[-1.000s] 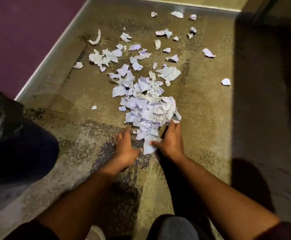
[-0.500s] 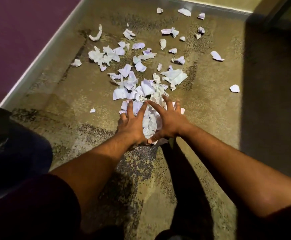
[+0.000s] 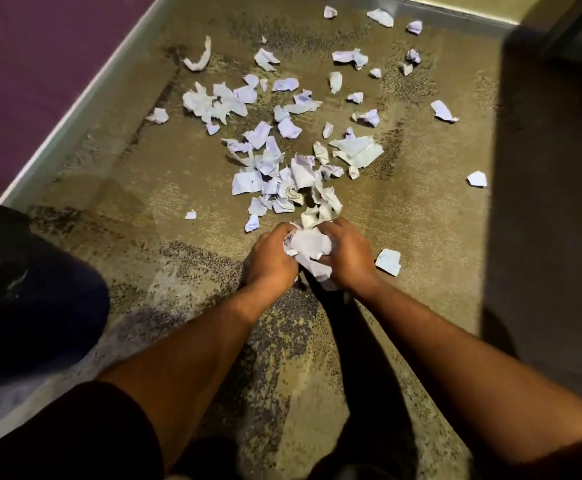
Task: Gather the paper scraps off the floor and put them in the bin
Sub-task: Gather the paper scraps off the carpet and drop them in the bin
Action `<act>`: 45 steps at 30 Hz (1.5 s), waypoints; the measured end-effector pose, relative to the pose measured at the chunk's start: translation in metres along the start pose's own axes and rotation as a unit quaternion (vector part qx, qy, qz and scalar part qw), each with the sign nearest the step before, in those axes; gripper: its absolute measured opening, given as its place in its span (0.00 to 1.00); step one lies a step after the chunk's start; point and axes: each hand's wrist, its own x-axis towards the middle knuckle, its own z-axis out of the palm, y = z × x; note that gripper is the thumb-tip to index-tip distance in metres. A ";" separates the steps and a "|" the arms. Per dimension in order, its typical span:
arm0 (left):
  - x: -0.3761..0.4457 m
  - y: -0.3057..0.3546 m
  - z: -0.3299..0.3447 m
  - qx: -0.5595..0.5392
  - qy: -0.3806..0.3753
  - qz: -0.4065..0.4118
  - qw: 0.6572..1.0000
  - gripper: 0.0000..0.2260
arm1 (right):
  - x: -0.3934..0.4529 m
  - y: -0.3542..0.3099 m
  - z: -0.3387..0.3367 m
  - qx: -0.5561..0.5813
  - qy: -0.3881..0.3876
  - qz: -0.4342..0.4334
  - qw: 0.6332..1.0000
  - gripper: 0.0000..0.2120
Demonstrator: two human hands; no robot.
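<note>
floor (image 3: 185, 188) carpet runs out well past the fingers, wall base at the far edge. dark bag-like shape, probably the bin (image 3: 23, 289), sits off to the left of the left hand — can't tell for sure, it's dim and cropped. loose paper scraps (image 3: 275, 168) lie scattered just beyond the fingertips and farther out, most of the pile not yet collected. half a second ago both hands lay flat with fingers spread on the heap; now they've pulled back toward the body and closed in. left hand (image 3: 270, 259) and right hand (image 3: 346, 256) have fingers curled inward, squeezing a wad of scraps (image 3: 308, 245) between them. one stray piece (image 3: 388, 261) sits just right of the right fingers. judgement — first handful secured, next is carrying it left to the bin; many more grabs needed.
</note>
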 end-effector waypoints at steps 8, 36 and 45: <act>-0.035 0.028 -0.071 -0.149 0.055 -0.034 0.987 0.16 | -0.015 -0.039 -0.042 0.169 0.047 0.063 0.982 0.24; -0.226 -0.054 -0.427 -0.275 0.259 -0.111 0.919 0.08 | -0.113 -0.459 -0.022 0.335 -0.163 -0.092 0.923 0.14; -0.187 -0.106 -0.433 -0.339 0.103 -0.241 0.904 0.17 | -0.090 -0.481 0.004 0.284 -0.276 0.002 0.918 0.34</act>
